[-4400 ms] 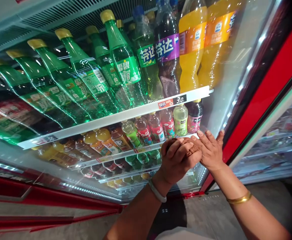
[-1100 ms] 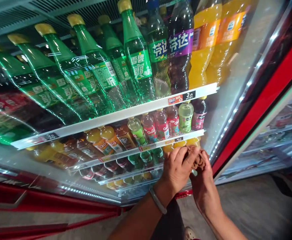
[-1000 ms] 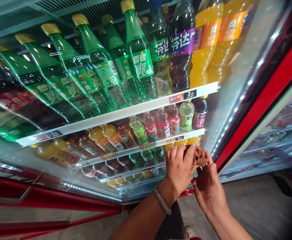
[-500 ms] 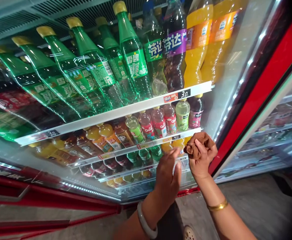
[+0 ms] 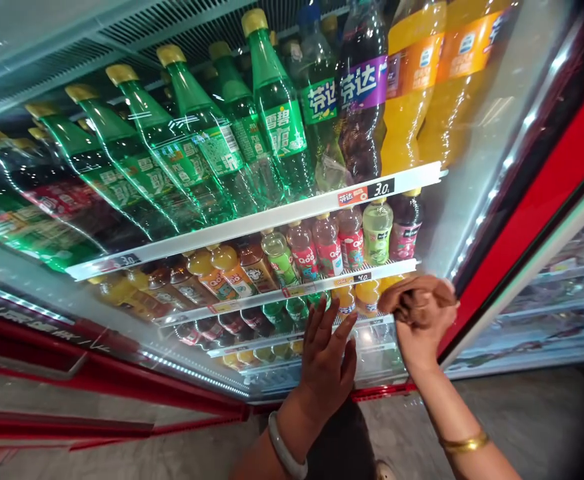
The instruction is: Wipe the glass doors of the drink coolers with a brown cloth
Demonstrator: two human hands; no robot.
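Observation:
My right hand [image 5: 429, 323] grips a crumpled brown cloth [image 5: 417, 299], held up near the right edge of the fridge opening. Some of its fingers are hidden behind the cloth. To the left, my left hand [image 5: 328, 353] is raised with its fingers spread and nothing in it. It appears in front of the lower shelves, close to several orange drink bottles [image 5: 368, 295]; whether it touches anything there I cannot tell. Above both hands, small Qoo bottles [image 5: 328, 250] stand in a row behind a white price strip [image 5: 302, 288].
Large green bottles [image 5: 279, 120], a purple-labelled bottle [image 5: 365, 83] and orange soda bottles [image 5: 412, 87] fill the top shelf. Its white front rail [image 5: 262, 219] juts out. A red frame [image 5: 532, 227] borders the right side, with another shelved fridge section beyond. Grey floor [image 5: 517, 407] lies below.
My right hand has moved right and slightly down with the cloth. My left hand has shifted a little left and its fingers have spread. The view has tilted slightly, moving the shelves rightward.

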